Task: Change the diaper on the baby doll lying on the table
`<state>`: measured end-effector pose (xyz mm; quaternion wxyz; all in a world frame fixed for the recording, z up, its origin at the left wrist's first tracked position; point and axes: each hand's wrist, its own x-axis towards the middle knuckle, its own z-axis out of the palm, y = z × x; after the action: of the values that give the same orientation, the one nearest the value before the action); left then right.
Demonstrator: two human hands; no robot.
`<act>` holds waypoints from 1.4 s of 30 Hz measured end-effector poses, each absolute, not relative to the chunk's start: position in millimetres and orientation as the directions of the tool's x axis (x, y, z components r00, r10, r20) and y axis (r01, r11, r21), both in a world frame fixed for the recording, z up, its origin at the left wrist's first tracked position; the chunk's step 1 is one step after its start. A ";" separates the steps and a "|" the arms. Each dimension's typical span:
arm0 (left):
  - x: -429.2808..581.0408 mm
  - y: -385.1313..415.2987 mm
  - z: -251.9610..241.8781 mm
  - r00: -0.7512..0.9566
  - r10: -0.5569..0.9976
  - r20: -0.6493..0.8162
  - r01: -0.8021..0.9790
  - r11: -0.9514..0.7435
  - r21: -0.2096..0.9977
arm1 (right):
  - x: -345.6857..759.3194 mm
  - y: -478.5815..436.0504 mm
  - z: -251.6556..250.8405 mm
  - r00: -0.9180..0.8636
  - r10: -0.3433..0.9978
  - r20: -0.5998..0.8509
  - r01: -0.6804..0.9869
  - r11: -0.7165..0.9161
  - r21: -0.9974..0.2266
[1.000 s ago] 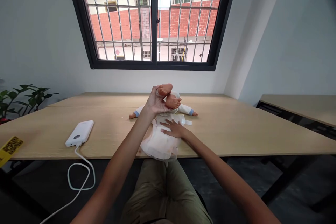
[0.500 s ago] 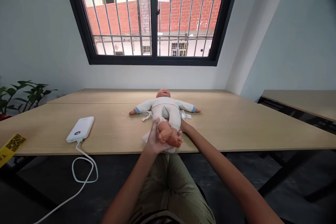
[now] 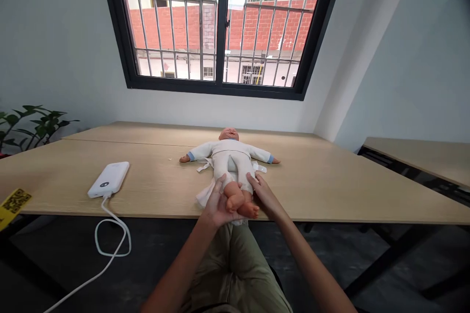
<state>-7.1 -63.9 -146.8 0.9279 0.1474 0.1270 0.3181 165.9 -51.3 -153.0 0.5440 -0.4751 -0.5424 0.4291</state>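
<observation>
A baby doll [image 3: 229, 149] in a white suit with blue cuffs lies on its back on the table, arms spread and feet toward me. My left hand [image 3: 218, 205] is wrapped round its lower legs from the left and below. On the other side, my right hand [image 3: 262, 190] grips the doll's leg near the knee, some of its fingers hidden behind the leg. White cloth or a diaper [image 3: 206, 194] lies partly under the doll, with a tab [image 3: 259, 167] showing at the right and a strip [image 3: 204, 164] at the left.
A white power bank [image 3: 110, 178] with a white cable [image 3: 110, 254] lies at the left of the wooden table [image 3: 330, 186]. A yellow tag with a code [image 3: 14, 208] sits at the left edge. Behind are a plant [image 3: 40, 127] and a barred window [image 3: 220, 29].
My right hand has come out from behind the doll's legs to their right side. The doll's feet have shifted slightly toward me and right. The view has tilted a little.
</observation>
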 end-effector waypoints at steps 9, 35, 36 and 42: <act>-44.0 -57.5 -116.6 0.650 0.723 -0.233 -0.610 0.680 0.407 | 175.6 -38.2 -146.9 0.137 0.985 0.107 0.009 0.107 -0.994; 16.2 -0.8 20.7 0.709 0.705 0.006 -0.567 0.564 0.600 | 164.5 4.5 -140.1 -0.343 0.939 0.001 0.917 0.335 -0.218; 15.6 -0.3 20.4 0.710 0.704 0.012 -0.567 0.561 0.603 | 165.3 6.4 -140.4 -0.341 0.940 0.004 0.916 0.333 -0.222; -0.2 -14.1 -6.5 0.692 0.722 -0.017 -0.584 0.573 0.574 | 166.4 9.9 -147.3 -0.335 0.941 0.054 0.905 0.337 -0.261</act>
<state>-0.2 -14.1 -6.5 0.8780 0.2737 0.1259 0.3720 166.4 9.9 -147.3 0.0981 -0.5684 -0.8117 0.0924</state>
